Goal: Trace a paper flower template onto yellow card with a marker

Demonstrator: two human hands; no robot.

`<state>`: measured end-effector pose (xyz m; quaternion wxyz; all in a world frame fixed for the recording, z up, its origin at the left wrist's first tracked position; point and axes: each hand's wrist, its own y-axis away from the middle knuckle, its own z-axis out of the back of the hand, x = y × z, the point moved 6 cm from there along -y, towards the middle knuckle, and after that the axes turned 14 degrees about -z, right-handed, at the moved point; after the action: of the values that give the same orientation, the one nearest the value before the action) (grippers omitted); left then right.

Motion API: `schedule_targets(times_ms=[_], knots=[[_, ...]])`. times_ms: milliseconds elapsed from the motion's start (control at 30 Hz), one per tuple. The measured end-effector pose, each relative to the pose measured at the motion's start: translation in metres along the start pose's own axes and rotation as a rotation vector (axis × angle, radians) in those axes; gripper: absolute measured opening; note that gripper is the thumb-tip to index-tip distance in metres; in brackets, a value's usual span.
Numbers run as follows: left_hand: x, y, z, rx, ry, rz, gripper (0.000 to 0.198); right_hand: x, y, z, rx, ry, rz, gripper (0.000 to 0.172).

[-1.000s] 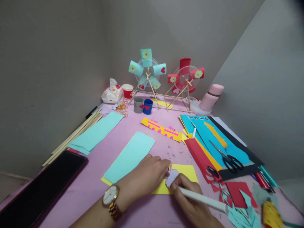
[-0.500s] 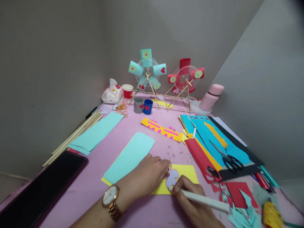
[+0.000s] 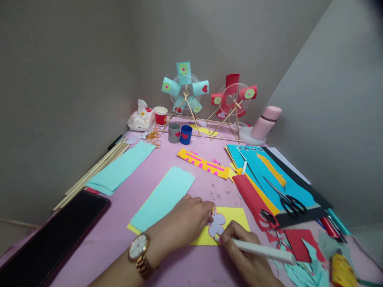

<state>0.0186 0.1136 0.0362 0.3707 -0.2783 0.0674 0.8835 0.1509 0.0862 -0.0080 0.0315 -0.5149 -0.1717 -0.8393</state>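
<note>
The pink table (image 3: 104,227) fills the lower part of the frame, and the work sits low, just right of centre. The left hand (image 3: 190,219) lies palm down, partly over the sheet, fingertips at the left edge of the cutout; its underside is hidden, so whether it pinches anything cannot be told. The right hand (image 3: 243,263), at lower right of centre, grasps a white marker (image 3: 266,253) in a writing grip, barrel slanting down to the right. Under the fingers is a yellow sheet (image 3: 236,217), and on it rests the lavender cutout (image 3: 216,224), between the two hands. The step looks like drawing around its edge, with the pen end near the bottom of the shape; any fresh line there is too small to tell. To do this well, the left fingertips should press straight down, so that neither paper slides, and shift inward before the pen reaches them. The point wants to hug the edge with light, even pressure, slowing in the notches between lobes, where thin paper could lift or buckle.
</note>
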Motion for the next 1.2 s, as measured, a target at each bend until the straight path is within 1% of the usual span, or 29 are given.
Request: schedule_targets(times_ms=[167, 267, 367, 500, 567, 633, 733, 800, 1033, 1200], knots=[[-0.002, 0.001, -0.001, -0.017, -0.021, 0.009, 0.017, -0.002, 0.001, 0.005, -0.043, -0.099, -0.034, 0.031], [0.001, 0.001, -0.008, -0.049, -0.040, 0.022, 0.013, -0.002, 0.001, 0.008, -0.078, -0.122, -0.041, 0.032], [0.005, -0.001, -0.016, -0.069, -0.060, 0.032, 0.015, -0.001, 0.001, 0.012, -0.113, -0.143, -0.052, 0.031], [0.006, -0.004, -0.019, -0.075, -0.073, 0.021, 0.018, -0.001, 0.000, 0.025, -0.248, -0.147, -0.056, 0.028], [0.006, -0.005, -0.019, -0.064, -0.072, 0.012, 0.017, -0.004, -0.002, 0.031, -0.289, -0.130, -0.060, 0.027], [0.007, -0.006, -0.019, -0.051, -0.074, 0.008, 0.016, -0.007, -0.003, 0.030, -0.242, -0.105, -0.043, 0.028], [0.008, -0.007, -0.020, -0.037, -0.078, 0.014, 0.019, -0.012, -0.003, 0.018, -0.074, -0.073, 0.005, 0.028], [0.009, -0.006, -0.022, -0.035, -0.081, 0.025, 0.022, -0.014, -0.001, 0.011, 0.000, -0.055, 0.031, 0.028], [0.007, -0.005, -0.024, -0.027, -0.082, 0.038, 0.023, -0.010, 0.001, 0.005, 0.018, -0.002, 0.073, 0.030], [0.007, -0.006, -0.024, -0.027, -0.082, 0.035, 0.026, -0.005, 0.000, 0.000, 0.014, 0.017, 0.125, 0.027]])
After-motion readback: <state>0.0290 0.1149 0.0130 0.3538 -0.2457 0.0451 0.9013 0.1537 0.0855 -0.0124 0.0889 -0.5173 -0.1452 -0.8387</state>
